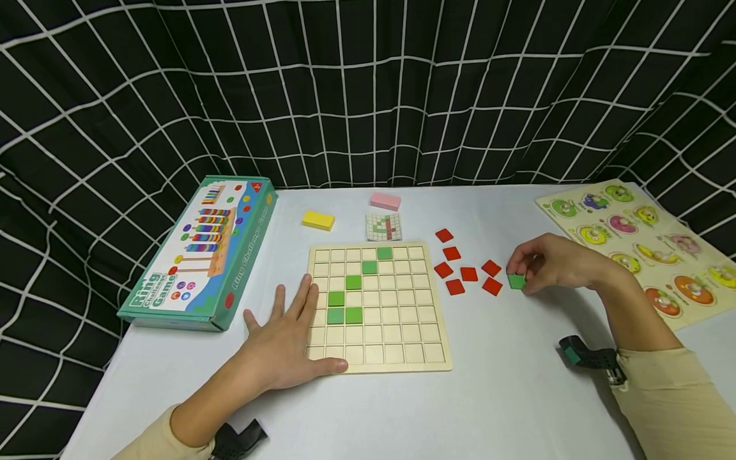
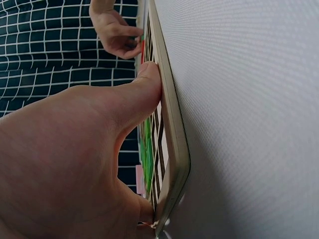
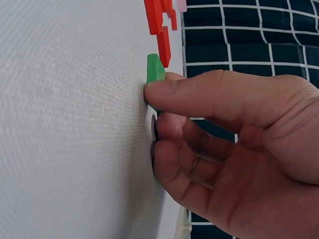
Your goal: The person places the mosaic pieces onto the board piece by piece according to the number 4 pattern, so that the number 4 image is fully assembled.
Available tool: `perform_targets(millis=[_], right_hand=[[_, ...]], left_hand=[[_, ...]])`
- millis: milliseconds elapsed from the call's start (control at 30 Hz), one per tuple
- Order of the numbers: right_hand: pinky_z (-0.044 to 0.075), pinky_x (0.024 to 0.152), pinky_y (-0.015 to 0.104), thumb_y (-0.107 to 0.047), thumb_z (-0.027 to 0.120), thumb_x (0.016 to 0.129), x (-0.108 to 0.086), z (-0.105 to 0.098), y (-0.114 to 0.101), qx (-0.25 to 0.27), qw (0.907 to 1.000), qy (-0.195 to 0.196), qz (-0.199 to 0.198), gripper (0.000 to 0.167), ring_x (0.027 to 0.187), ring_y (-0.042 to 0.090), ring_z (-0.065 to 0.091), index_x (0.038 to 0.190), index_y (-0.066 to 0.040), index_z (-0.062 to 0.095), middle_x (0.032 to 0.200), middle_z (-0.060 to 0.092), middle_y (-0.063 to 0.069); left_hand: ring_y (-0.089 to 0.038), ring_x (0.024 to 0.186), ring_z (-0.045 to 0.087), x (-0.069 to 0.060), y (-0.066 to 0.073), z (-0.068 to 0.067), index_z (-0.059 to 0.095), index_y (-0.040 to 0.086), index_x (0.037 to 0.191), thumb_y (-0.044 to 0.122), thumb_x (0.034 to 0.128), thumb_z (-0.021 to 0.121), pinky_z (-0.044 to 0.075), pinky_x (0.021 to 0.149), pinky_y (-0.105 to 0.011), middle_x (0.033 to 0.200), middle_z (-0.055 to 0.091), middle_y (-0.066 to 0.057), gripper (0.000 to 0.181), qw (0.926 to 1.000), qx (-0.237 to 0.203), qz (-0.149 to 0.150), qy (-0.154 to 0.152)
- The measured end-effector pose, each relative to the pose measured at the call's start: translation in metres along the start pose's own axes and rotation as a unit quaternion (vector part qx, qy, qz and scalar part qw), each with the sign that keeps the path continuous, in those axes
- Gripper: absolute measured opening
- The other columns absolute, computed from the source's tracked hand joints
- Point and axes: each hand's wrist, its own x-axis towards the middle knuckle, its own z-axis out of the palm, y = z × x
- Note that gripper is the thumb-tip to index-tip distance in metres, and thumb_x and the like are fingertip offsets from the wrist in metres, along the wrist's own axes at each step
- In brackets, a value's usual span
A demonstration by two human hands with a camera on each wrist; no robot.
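A cream grid board [image 1: 397,335] lies flat on the white table, with several green square tiles [image 1: 353,315] in its cells, most along a diagonal. My left hand [image 1: 282,351] rests on the board's left side, fingers straight and spread, the thumb on its near edge. In the left wrist view that thumb [image 2: 134,92] lies along the rim. To the right of the board, my right hand [image 1: 552,265] pinches a green square tile [image 1: 516,281] between thumb and fingers, at the table surface. Several red square tiles [image 1: 468,274] lie between the board and this hand.
Behind the board are a small patterned card [image 1: 383,227], a yellow block [image 1: 318,220] and a pink block [image 1: 385,201]. A Ring Challenge Game box [image 1: 201,255] stands at the left. At the right lies a fruit picture board [image 1: 627,223]. A gridded black curtain [image 1: 368,96] hangs behind.
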Motion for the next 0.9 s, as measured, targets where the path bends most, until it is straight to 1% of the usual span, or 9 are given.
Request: perform_targets(millis=[300,600,733,900], right_hand=[[0.055,0.073,0.025,-0.005,0.09,0.075,-0.0002,-0.0006,0.001,-0.003,0.9998,0.007,-0.017,0.037,0.085,0.019,0.06,0.108,-0.003,0.075,0.096,0.069,0.008],[0.056,0.075,0.027,-0.006,0.088,0.079,-0.0044,-0.0035,0.0002,0.004,0.9998,0.015,-0.009,0.033,0.09,0.02,0.061,0.11,-0.004,0.076,0.1,0.071,0.01],[0.056,0.075,0.027,-0.005,0.087,0.08,-0.0049,-0.0041,-0.0003,0.005,0.9996,0.025,-0.013,0.033,0.089,0.021,0.062,0.111,-0.003,0.076,0.101,0.073,0.01],[0.055,0.074,0.025,-0.004,0.086,0.081,-0.0057,-0.0031,-0.0044,0.004,0.9986,0.051,-0.017,0.033,0.088,0.02,0.062,0.112,-0.003,0.076,0.102,0.074,0.01]], left_hand=[[-0.053,0.158,0.007,-0.0006,0.0003,-0.0005,0.012,0.007,0.168,0.084,0.0767,0.068,0.012,0.096,-0.096,0.177,-0.002,-0.009,0.132,1.0,0.0,0.0,-0.001],[-0.055,0.157,0.009,-0.0016,0.0016,-0.0015,0.013,0.005,0.167,0.084,0.0769,0.068,0.013,0.096,-0.096,0.177,0.0,-0.01,0.132,1.0,-0.001,0.001,0.001],[-0.055,0.157,0.01,-0.0024,0.0017,-0.0017,0.013,0.005,0.167,0.085,0.0765,0.068,0.013,0.096,-0.096,0.177,0.0,-0.01,0.132,1.0,-0.001,0.0,0.0],[-0.055,0.157,0.009,-0.0022,0.0018,-0.0018,0.012,0.006,0.168,0.085,0.0763,0.067,0.013,0.096,-0.096,0.177,-0.001,-0.009,0.133,1.0,0.001,-0.002,-0.002]])
